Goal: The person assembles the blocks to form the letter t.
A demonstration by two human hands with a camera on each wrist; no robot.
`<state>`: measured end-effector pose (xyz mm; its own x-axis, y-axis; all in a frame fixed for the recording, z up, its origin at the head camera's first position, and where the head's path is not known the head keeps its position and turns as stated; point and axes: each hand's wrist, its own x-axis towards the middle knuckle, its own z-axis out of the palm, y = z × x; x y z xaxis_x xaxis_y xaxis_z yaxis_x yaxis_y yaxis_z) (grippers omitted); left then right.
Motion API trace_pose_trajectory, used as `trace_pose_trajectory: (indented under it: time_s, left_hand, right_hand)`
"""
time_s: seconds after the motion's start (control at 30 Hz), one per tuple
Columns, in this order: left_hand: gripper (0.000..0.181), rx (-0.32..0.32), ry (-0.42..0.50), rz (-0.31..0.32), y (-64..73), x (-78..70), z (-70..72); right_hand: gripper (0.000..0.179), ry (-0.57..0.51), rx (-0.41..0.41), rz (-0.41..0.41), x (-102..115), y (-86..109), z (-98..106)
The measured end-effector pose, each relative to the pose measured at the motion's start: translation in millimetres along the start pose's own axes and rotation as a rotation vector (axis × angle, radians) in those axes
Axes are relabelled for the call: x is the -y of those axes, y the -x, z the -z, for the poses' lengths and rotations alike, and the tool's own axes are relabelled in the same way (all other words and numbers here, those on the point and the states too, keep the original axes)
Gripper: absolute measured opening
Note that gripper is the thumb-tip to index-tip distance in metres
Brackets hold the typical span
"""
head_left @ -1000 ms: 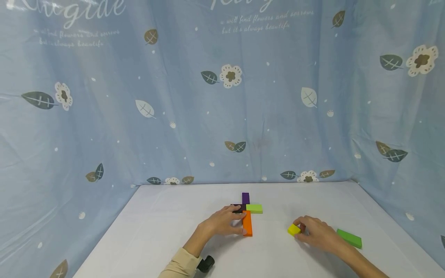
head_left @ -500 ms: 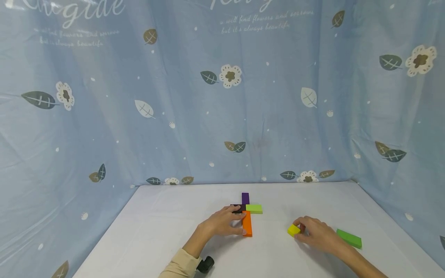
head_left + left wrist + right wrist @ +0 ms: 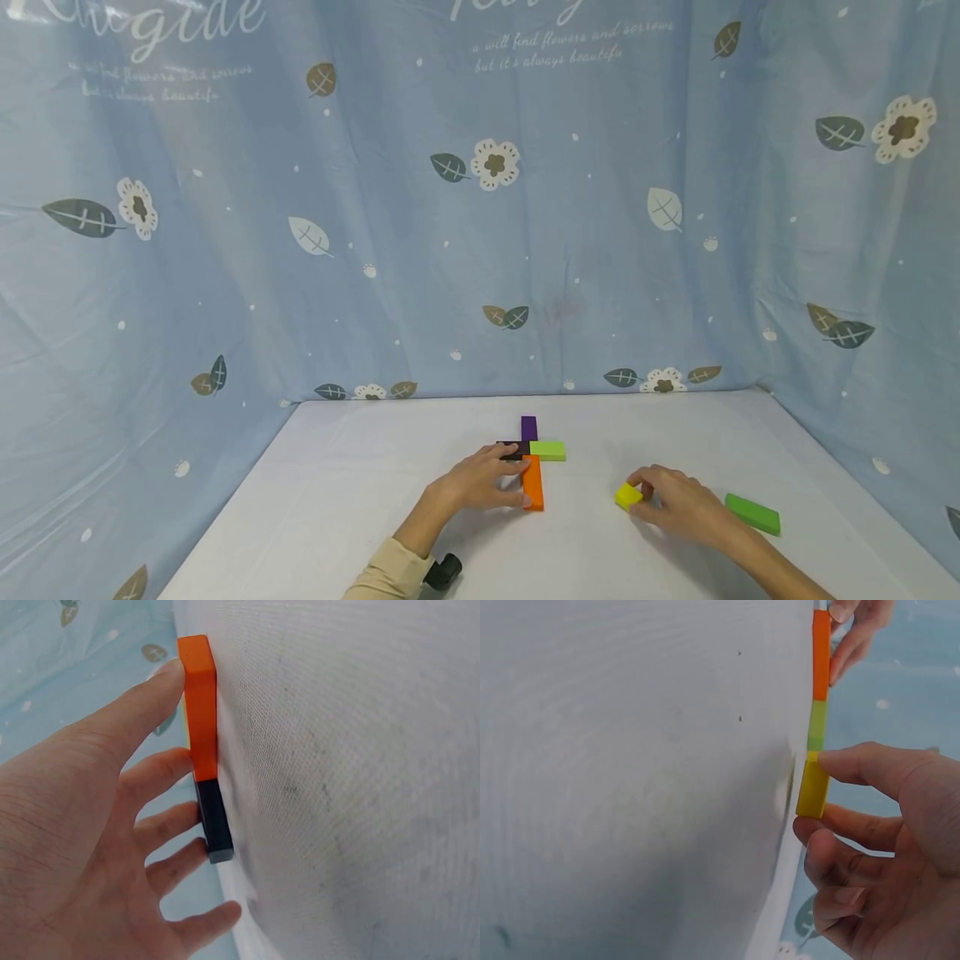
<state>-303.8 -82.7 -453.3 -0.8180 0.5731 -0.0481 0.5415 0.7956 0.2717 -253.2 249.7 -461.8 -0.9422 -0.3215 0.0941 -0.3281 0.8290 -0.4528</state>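
Note:
An orange block lies lengthwise on the table, touching a black block. My left hand is spread over both: thumb and index fingertip touch the orange block, while other fingertips rest on the black one. A lime green block sits to the right of the black block, and a purple block points away behind them. Farther right, my right hand pinches a yellow block between thumb and fingers, with the remaining fingers curled. In the head view the yellow block stands apart from the group.
A green block lies to the right of my right hand. The white table ends at a blue patterned curtain at the back and sides. A small black device sits at my left wrist.
My right hand and the yellow block have shifted slightly left. The left hand and the blocks under it stay in place.

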Motion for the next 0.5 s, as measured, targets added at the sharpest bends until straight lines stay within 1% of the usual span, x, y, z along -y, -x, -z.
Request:
trace_pose_trajectory:
  time_s: [0.3, 0.5]
  left_hand:
    - [0.064, 0.007, -0.003, 0.005, -0.4, 0.9, -1.0]
    - [0.065, 0.003, -0.022, -0.006, -0.8, 1.0, -1.5]
  right_hand:
    - [0.035, -0.003, 0.003, 0.035, 5, -1.3, -2]
    - [0.035, -0.005, 0.009, 0.021, 14, -4.0, -4]
